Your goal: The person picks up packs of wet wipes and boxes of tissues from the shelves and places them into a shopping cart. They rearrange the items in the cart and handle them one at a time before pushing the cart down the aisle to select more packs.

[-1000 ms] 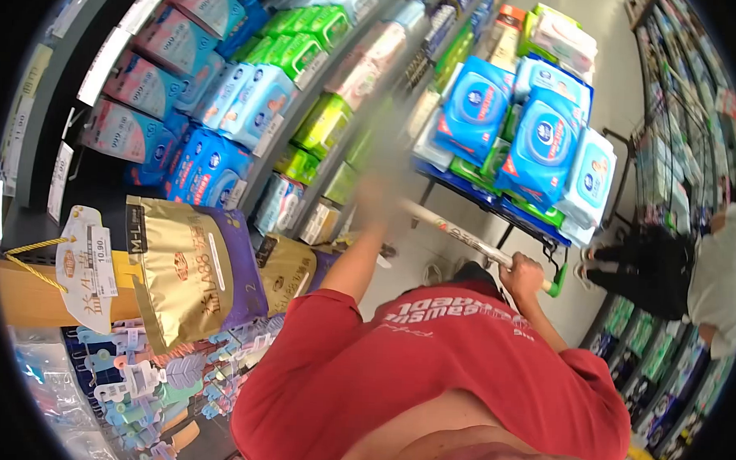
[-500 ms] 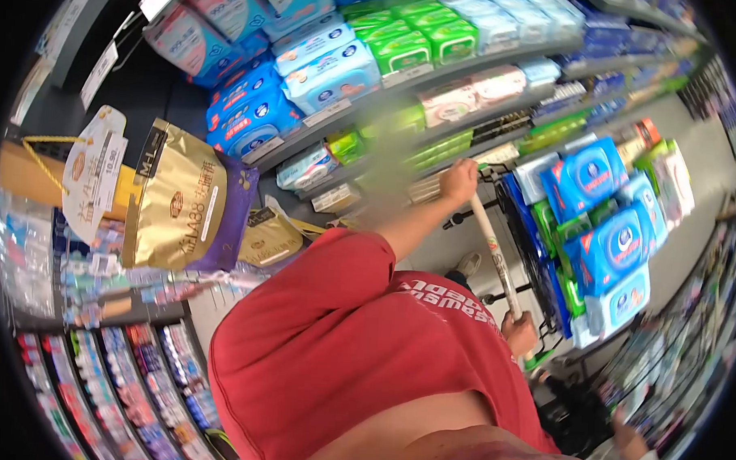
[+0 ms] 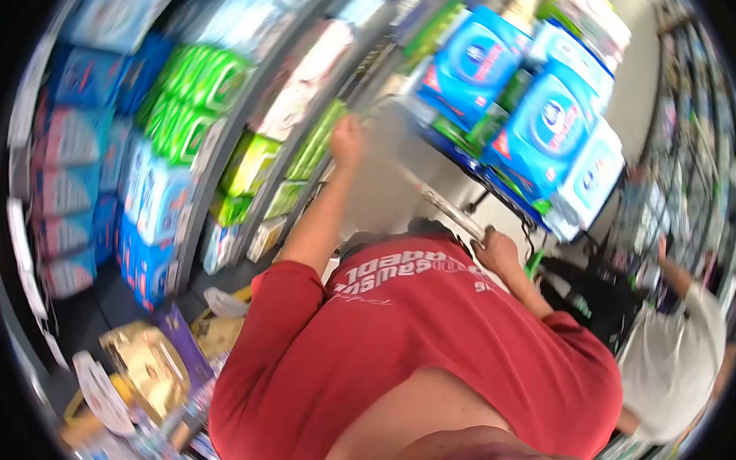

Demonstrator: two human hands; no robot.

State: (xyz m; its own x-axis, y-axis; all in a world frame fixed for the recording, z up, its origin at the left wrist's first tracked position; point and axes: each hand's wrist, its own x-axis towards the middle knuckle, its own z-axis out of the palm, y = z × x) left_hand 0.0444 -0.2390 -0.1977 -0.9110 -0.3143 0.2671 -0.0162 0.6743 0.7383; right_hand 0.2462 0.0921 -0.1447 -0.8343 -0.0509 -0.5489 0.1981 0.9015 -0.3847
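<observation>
So here's the shopping cart with a dark blue rim point(image 3: 461, 157), just ahead and slightly right of the shopper, heaped with blue-and-white plastic packs point(image 3: 475, 59). Its slim, pale bar handle point(image 3: 450, 207) runs aslant, near end to the right, and the right hand point(image 3: 498, 252) is nearer, wrapped around it, elbow bent. Out by the grey metal shelving point(image 3: 242, 112), the left hand point(image 3: 346, 138) is raised, forearm reaching forward; whether it's clenched or holding anything, I can't tell.
</observation>
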